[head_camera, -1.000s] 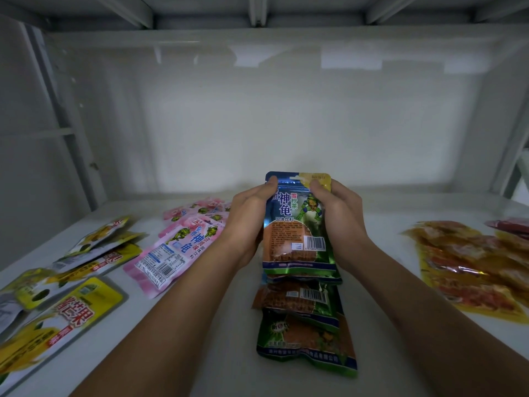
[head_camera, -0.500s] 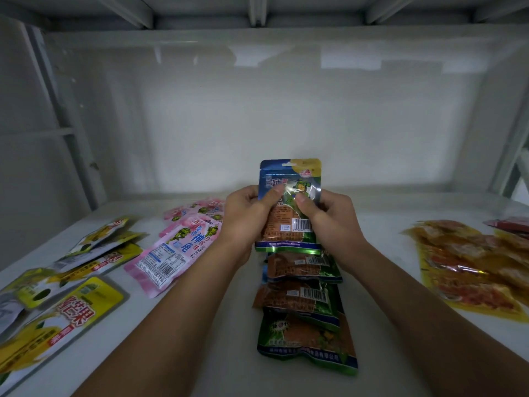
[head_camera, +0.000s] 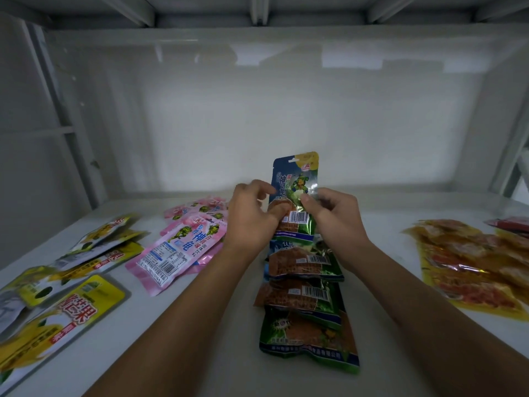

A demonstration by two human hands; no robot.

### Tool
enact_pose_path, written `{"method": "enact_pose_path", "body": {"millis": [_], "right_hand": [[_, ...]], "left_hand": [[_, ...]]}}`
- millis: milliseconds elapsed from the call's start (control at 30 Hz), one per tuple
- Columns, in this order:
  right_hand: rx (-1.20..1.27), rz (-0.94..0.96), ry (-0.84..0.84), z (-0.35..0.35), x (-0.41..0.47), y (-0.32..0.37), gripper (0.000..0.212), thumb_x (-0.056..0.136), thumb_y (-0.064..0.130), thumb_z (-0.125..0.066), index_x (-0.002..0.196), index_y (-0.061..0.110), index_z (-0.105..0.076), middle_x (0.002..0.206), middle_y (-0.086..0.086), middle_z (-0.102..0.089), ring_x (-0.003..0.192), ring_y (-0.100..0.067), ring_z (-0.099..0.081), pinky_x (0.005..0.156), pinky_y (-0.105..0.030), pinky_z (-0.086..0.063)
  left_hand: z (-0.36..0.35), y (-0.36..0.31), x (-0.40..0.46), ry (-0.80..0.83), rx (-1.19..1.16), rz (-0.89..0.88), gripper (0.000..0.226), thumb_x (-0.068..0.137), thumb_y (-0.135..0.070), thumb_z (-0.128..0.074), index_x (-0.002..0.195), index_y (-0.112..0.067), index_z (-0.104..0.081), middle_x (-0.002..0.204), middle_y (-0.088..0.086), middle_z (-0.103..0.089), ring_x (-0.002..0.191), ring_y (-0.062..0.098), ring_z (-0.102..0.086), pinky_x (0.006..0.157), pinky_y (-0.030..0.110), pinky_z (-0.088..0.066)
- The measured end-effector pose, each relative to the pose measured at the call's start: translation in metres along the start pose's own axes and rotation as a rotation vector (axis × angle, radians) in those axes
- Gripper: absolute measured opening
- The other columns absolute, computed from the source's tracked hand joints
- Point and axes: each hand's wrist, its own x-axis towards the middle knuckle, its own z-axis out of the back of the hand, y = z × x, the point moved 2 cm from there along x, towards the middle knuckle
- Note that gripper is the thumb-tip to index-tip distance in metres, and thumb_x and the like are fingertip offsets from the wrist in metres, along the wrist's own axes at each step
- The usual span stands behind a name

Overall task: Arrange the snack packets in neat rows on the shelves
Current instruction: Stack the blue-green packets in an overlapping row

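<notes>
Item in hand: green packet point(head_camera: 294, 193), held upright at centre of the shelf point(head_camera: 229, 325), top edge toward 12 o'clock, standing at the far end of the green row point(head_camera: 306, 299).

Left hand point(head_camera: 252, 219): thumb pressed on the packet's lower left face; the fingers curl loosely beside its left edge, and whether they touch cannot be told.
Right hand point(head_camera: 335, 216): pinching the packet's right edge between thumb and fingers.

Green row: three more packets lying flat and overlapping like shingles, running from your hands back toward 6 o'clock.

Other stock: pink packets point(head_camera: 183, 245) at 9 o'clock, loosely heaped; yellow packets point(head_camera: 65, 308) at 8 o'clock, scattered; orange packets point(head_camera: 481, 270) at 3 o'clock, overlapped; a red packet point(head_camera: 512, 224) at the far right edge, partly cut off.

Step, as judged: you are placing the fourth packet of the green row.

Next move calls for: lay it flat, lower edge lapping the packet below, sides square with the row. The foil looks slick; ease your grip only once it rests. Pink and yellow stock looks unsorted.
</notes>
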Motion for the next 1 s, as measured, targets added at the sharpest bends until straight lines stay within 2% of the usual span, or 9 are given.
{"method": "enact_pose_path", "body": {"millis": [67, 200, 333, 433, 533, 600, 700, 833, 1000], "right_hand": [[0.037, 0.000, 0.024, -0.002, 0.000, 0.003, 0.023, 0.103, 0.025, -0.064, 0.094, 0.010, -0.079, 0.090, -0.014, -0.076, 0.090, -0.032, -0.073, 0.083, -0.047, -0.059], [0.138, -0.084, 0.079, -0.004, -0.001, 0.005, 0.030, 0.110, 0.017, -0.049, 0.101, 0.017, -0.077, 0.092, -0.001, -0.077, 0.088, -0.015, -0.071, 0.079, -0.025, -0.061], [-0.009, 0.025, 0.131, -0.004, -0.003, 0.000, 0.038, 0.103, -0.003, -0.053, 0.126, 0.020, -0.073, 0.109, 0.011, -0.076, 0.101, -0.014, -0.072, 0.086, -0.027, -0.062], [-0.018, 0.038, 0.112, -0.004, -0.002, -0.004, 0.041, 0.098, -0.008, -0.056, 0.123, 0.019, -0.075, 0.110, 0.001, -0.075, 0.101, -0.016, -0.071, 0.088, -0.027, -0.061], [0.018, 0.013, 0.033, -0.001, -0.001, -0.001, 0.031, 0.095, -0.006, -0.067, 0.111, 0.019, -0.074, 0.100, -0.003, -0.070, 0.089, -0.013, -0.066, 0.074, -0.017, -0.058], [0.007, -0.032, -0.036, 0.000, 0.001, -0.002, 0.031, 0.093, 0.003, -0.074, 0.117, 0.020, -0.068, 0.103, -0.002, -0.065, 0.087, -0.013, -0.065, 0.071, -0.025, -0.059], [0.071, -0.188, -0.071, 0.000, 0.003, -0.003, 0.040, 0.093, 0.016, -0.077, 0.128, 0.019, -0.059, 0.111, 0.000, -0.066, 0.094, -0.017, -0.071, 0.082, -0.039, -0.062], [0.185, -0.234, -0.024, -0.002, 0.000, 0.001, 0.009, 0.095, 0.018, -0.075, 0.098, 0.010, -0.072, 0.099, -0.013, -0.077, 0.090, -0.029, -0.077, 0.084, -0.042, -0.063], [0.167, -0.167, -0.049, 0.001, -0.001, -0.002, 0.019, 0.094, 0.022, -0.077, 0.084, 0.008, -0.069, 0.094, -0.019, -0.074, 0.087, -0.035, -0.076, 0.081, -0.051, -0.062]], "left_hand": [[-0.004, -0.002, -0.002, 0.067, -0.067, -0.029, 0.006, 0.095, -0.024, -0.075, 0.094, -0.018, -0.075, 0.091, -0.004, -0.073, 0.083, 0.009, -0.066, 0.074, 0.029, -0.051], [-0.006, -0.009, -0.006, 0.148, -0.182, 0.043, 0.033, 0.104, -0.038, -0.061, 0.091, -0.013, -0.078, 0.085, 0.006, -0.076, 0.079, 0.016, -0.069, 0.079, 0.034, -0.054], [-0.003, -0.008, -0.005, 0.174, -0.259, 0.092, 0.023, 0.097, -0.038, -0.070, 0.090, -0.018, -0.080, 0.088, 0.000, -0.078, 0.092, 0.018, -0.073, 0.092, 0.041, -0.058], [-0.004, -0.008, -0.004, 0.153, -0.259, 0.106, 0.028, 0.098, -0.029, -0.058, 0.077, -0.017, -0.072, 0.075, -0.005, -0.072, 0.079, 0.014, -0.069, 0.076, 0.031, -0.056], [-0.002, -0.008, -0.004, 0.104, -0.305, 0.125, 0.037, 0.104, -0.012, -0.042, 0.067, -0.011, -0.048, 0.066, 0.001, -0.047, 0.065, 0.014, -0.044, 0.062, 0.028, -0.034], [-0.001, -0.006, -0.002, 0.081, -0.365, 0.140, 0.031, 0.103, -0.012, -0.041, 0.075, 0.000, -0.049, 0.074, 0.011, -0.046, 0.073, 0.017, -0.043, 0.069, 0.033, -0.033], [-0.003, -0.005, 0.001, 0.078, -0.484, 0.213, 0.032, 0.096, -0.021, -0.045, 0.084, 0.006, -0.058, 0.080, 0.015, -0.058, 0.077, 0.022, -0.055, 0.071, 0.035, -0.043], [-0.004, -0.004, 0.001, 0.129, -0.611, 0.259, 0.023, 0.103, -0.014, -0.057, 0.087, -0.012, -0.074, 0.086, 0.005, -0.078, 0.074, 0.016, -0.072, 0.061, 0.021, -0.053], [-0.006, 0.010, 0.001, 0.251, -0.591, 0.288, 0.020, 0.101, -0.021, -0.069, 0.110, -0.005, -0.077, 0.106, 0.010, -0.081, 0.097, 0.021, -0.077, 0.085, 0.031, -0.061]]}}
